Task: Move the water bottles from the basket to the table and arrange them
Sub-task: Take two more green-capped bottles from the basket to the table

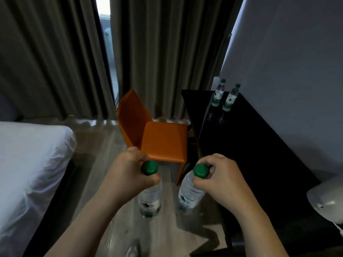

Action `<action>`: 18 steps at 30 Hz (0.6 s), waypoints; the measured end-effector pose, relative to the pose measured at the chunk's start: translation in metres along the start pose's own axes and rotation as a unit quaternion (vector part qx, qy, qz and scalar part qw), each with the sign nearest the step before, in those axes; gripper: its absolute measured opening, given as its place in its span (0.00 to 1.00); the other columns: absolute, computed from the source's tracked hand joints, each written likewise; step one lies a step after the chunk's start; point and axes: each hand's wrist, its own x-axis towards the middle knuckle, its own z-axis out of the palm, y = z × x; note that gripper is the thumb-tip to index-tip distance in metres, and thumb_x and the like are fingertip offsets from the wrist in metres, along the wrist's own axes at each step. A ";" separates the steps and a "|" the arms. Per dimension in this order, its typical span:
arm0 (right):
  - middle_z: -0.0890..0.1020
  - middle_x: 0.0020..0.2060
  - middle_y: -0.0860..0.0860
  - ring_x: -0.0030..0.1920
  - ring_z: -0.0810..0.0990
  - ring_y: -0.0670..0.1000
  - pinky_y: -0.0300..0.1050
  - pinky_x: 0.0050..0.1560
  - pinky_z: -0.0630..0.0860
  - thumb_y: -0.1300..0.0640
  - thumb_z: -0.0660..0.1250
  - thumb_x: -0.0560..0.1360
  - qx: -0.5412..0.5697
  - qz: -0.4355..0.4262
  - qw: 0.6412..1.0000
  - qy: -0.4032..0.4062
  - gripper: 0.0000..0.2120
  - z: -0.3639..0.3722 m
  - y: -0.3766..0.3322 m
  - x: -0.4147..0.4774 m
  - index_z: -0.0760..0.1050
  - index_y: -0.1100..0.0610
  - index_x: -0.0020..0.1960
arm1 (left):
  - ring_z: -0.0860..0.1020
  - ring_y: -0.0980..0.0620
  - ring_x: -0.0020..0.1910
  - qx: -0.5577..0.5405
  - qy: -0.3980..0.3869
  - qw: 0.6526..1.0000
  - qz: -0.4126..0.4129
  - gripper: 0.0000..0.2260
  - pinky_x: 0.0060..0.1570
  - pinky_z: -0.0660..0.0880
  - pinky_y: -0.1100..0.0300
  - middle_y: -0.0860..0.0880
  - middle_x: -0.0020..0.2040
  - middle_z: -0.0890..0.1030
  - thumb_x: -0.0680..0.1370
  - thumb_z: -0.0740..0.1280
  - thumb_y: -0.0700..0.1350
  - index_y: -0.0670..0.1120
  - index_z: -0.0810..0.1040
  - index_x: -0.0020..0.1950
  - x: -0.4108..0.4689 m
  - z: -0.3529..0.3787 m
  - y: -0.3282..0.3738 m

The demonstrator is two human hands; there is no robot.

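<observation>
My left hand (pixel 128 171) grips the neck of a clear water bottle (pixel 150 199) with a green cap, and the bottle hangs upright above the floor. A second green-capped water bottle (pixel 189 193) is held by its neck in my right hand (pixel 220 180) and tilts slightly left. Two more water bottles (pixel 219 93) (pixel 230 99) stand side by side at the far end of the black table (pixel 246 141), close to the wall. No basket is in view.
An orange chair (pixel 159 138) stands just left of the table, ahead of my hands. A bed with white sheets (pixel 29 164) fills the left side. A white desk lamp (pixel 326 199) sits at the table's near right. Dark curtains (pixel 55 52) hang behind.
</observation>
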 end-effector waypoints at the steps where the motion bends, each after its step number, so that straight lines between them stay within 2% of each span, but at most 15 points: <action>1: 0.75 0.40 0.45 0.38 0.77 0.44 0.38 0.36 0.75 0.56 0.73 0.63 -0.001 0.012 1.000 -0.002 0.09 0.001 0.000 0.015 0.77 0.47 0.40 | 0.76 0.52 0.35 0.002 -0.013 1.000 0.010 0.11 0.35 0.76 0.50 0.48 0.39 0.76 0.63 0.76 0.45 0.44 0.78 0.39 0.018 0.003 -0.005; 5: 0.76 0.40 0.46 0.38 0.77 0.45 0.38 0.36 0.74 0.56 0.73 0.63 -0.002 0.048 0.999 0.006 0.08 0.010 -0.003 0.067 0.77 0.48 0.39 | 0.75 0.53 0.33 0.009 -0.044 0.997 0.066 0.10 0.32 0.75 0.53 0.48 0.38 0.75 0.62 0.75 0.45 0.43 0.77 0.37 0.090 0.007 -0.024; 10: 0.77 0.39 0.46 0.37 0.77 0.44 0.37 0.36 0.75 0.58 0.73 0.62 0.014 0.085 0.995 0.049 0.07 0.013 -0.007 0.125 0.78 0.49 0.38 | 0.74 0.57 0.35 -0.014 -0.046 0.996 0.077 0.12 0.31 0.69 0.67 0.52 0.38 0.74 0.62 0.76 0.46 0.46 0.77 0.39 0.175 0.009 -0.031; 14: 0.77 0.41 0.45 0.39 0.78 0.44 0.39 0.40 0.78 0.60 0.73 0.63 0.035 0.111 0.991 0.073 0.09 0.016 -0.006 0.170 0.78 0.49 0.40 | 0.74 0.57 0.35 -0.018 -0.060 0.995 0.081 0.10 0.30 0.68 0.68 0.53 0.38 0.74 0.60 0.74 0.46 0.48 0.75 0.37 0.232 0.017 -0.038; 18: 0.77 0.42 0.44 0.40 0.78 0.44 0.37 0.38 0.77 0.58 0.73 0.63 0.035 0.127 0.988 0.076 0.10 0.017 0.003 0.217 0.78 0.48 0.43 | 0.75 0.56 0.34 -0.042 -0.081 0.993 0.076 0.11 0.29 0.70 0.67 0.54 0.36 0.74 0.60 0.75 0.44 0.50 0.74 0.34 0.280 0.033 -0.043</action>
